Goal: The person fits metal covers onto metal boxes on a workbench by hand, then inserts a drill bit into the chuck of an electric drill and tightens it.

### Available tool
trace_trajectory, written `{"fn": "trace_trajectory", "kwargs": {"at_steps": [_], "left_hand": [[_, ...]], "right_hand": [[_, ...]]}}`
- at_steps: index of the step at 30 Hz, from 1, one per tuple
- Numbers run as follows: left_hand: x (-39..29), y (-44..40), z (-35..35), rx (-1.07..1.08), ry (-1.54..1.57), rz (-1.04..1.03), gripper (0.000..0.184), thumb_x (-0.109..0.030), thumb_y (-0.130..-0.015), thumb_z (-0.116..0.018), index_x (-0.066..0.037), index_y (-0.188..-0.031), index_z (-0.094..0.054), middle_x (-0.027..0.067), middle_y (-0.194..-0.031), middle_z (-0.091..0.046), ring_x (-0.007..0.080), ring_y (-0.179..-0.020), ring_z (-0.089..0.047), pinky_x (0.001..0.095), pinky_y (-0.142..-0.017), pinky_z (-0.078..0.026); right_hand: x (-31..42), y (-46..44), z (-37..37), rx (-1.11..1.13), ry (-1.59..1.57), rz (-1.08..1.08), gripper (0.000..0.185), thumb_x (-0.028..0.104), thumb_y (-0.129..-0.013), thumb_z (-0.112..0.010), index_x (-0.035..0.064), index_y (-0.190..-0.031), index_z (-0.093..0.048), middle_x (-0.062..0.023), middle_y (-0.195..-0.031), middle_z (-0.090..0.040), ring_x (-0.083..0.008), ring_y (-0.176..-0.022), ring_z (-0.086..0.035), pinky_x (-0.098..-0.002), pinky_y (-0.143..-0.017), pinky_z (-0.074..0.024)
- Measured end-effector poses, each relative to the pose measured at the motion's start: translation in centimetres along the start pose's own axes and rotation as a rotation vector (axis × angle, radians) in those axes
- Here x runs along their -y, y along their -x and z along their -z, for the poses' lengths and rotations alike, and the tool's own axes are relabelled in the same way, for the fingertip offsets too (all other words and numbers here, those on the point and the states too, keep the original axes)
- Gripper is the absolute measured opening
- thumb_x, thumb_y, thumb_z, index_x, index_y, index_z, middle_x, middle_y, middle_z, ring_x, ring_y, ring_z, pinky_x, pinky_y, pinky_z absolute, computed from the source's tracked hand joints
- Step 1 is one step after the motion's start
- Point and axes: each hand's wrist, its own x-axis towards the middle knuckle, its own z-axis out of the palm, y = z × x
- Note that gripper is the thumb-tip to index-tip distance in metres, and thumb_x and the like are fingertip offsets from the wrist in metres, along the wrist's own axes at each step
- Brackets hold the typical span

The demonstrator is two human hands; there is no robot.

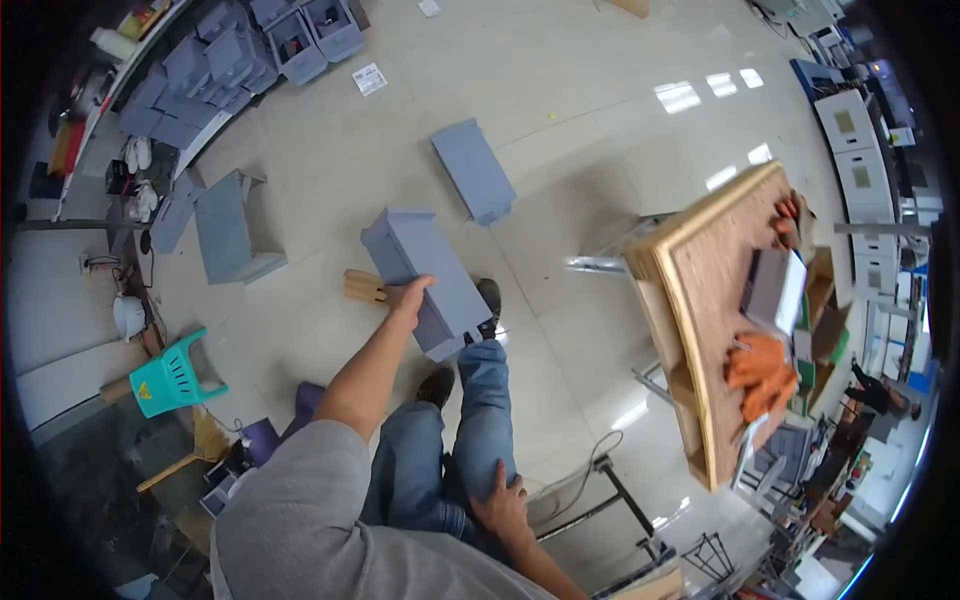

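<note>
A long grey box [435,270] stands tilted over the floor in front of my legs. My left hand [408,297] lies against its near left side, with the fingers wrapped on its edge. Just left of the box is a light wooden piece [364,286]. My right hand [503,503] rests on my right knee, its fingers spread and holding nothing. Beyond the box, a flat grey panel-like piece [474,172] lies on the floor. Farther left stands an open grey metal box [228,230].
At the right is a wooden workbench [700,290] with orange gloves [760,375] and a dark box [768,285]. A green stool [178,380] stands left. Grey bins [225,50] fill the upper left. A metal frame [630,500] is low right. Another person [880,392] is far right.
</note>
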Motion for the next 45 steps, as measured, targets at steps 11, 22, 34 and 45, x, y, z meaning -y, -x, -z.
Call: {"fn": "trace_trajectory", "kwargs": {"at_steps": [11,22,34,45], "left_hand": [[-0.7,-26.5,-11.1,0.270,0.467,0.132,0.055,-0.018,-0.068,-0.078,-0.006,-0.117,-0.057,0.0084,-0.106,-0.063,0.0258,-0.097,-0.060,0.0387,-0.083,-0.049],[1.7,-33.0,-11.2,0.312,0.358,0.023,0.065,-0.036,-0.083,-0.071,-0.011,-0.136,-0.044,0.0069,-0.133,-0.050,0.0235,-0.121,-0.046,0.0430,-0.096,-0.040],[-1.8,-14.4,-8.7,0.353,-0.665,-0.026,0.130,-0.041,-0.067,-0.084,-0.009,-0.152,0.008,0.0204,-0.156,-0.016,0.0381,-0.142,-0.023,0.0631,-0.108,-0.021],[13.1,26.3,-4.2,0.979,-1.651,-0.064,0.112,-0.035,-0.072,-0.081,-0.010,-0.153,-0.008,0.0266,-0.147,-0.033,0.0384,-0.122,-0.051,0.0480,-0.080,-0.054]], "right_hand": [[3.1,-11.5,13.8,-0.307,-0.215,0.026,0.086,0.038,-0.067,-0.077,0.0074,-0.139,-0.040,-0.0255,-0.133,-0.043,-0.0453,-0.119,-0.044,-0.0546,-0.097,-0.0379],[2.4,-13.8,15.9,-0.424,-0.215,-0.015,0.070,0.036,-0.066,-0.077,0.0065,-0.125,-0.053,-0.0225,-0.123,-0.053,-0.0424,-0.111,-0.050,-0.0528,-0.094,-0.0407],[-2.9,-6.9,5.6,-0.348,-0.414,-0.010,0.074,0.049,-0.078,-0.067,0.0118,-0.137,-0.043,-0.0198,-0.130,-0.047,-0.0382,-0.121,-0.046,-0.0509,-0.100,-0.0370],[-19.4,4.8,-7.8,-0.883,-1.340,-0.450,0.073,0.042,-0.076,-0.071,0.0008,-0.132,-0.048,-0.0201,-0.117,-0.061,-0.0348,-0.117,-0.054,-0.0415,-0.099,-0.0422]]}}
